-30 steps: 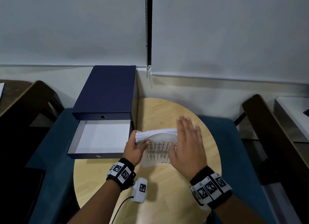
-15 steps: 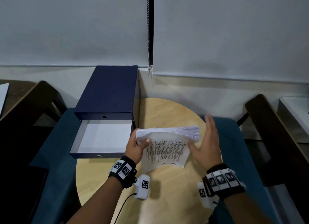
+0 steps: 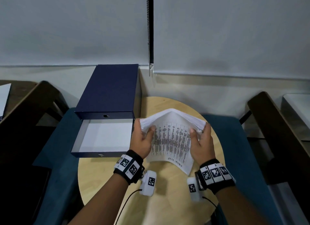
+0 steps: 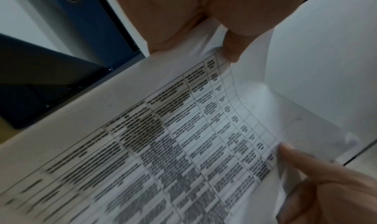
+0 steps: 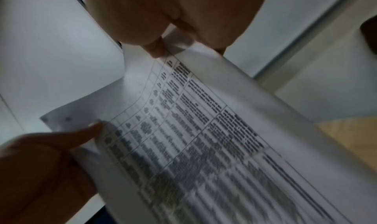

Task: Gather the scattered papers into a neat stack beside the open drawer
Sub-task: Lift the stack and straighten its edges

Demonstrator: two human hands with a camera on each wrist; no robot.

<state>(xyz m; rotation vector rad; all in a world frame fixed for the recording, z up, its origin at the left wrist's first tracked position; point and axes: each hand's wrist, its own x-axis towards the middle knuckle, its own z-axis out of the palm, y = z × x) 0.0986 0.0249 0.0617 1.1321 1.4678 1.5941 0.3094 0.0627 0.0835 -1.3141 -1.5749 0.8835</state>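
Observation:
A thick stack of white papers (image 3: 171, 134) with a printed table on its near face is held up on edge over the round wooden table (image 3: 167, 199), bowed upward in the middle. My left hand (image 3: 142, 137) grips its left end, thumb on the printed face. My right hand (image 3: 200, 140) grips its right end the same way. The wrist views show the printed sheet (image 4: 183, 147) (image 5: 204, 139) close up between both thumbs. The open dark blue drawer (image 3: 102, 137), white inside, lies just left of the stack.
The blue drawer case (image 3: 109, 88) stands against the wall. Teal chair seats (image 3: 55, 149) flank the table, with dark wooden armrests (image 3: 276, 124) at both sides. A blind chain (image 3: 148, 31) hangs above the table's far edge.
My right hand left the top of the stack, swung out to the right and now grips the stack's right end. The stack rose off the table and bowed upward.

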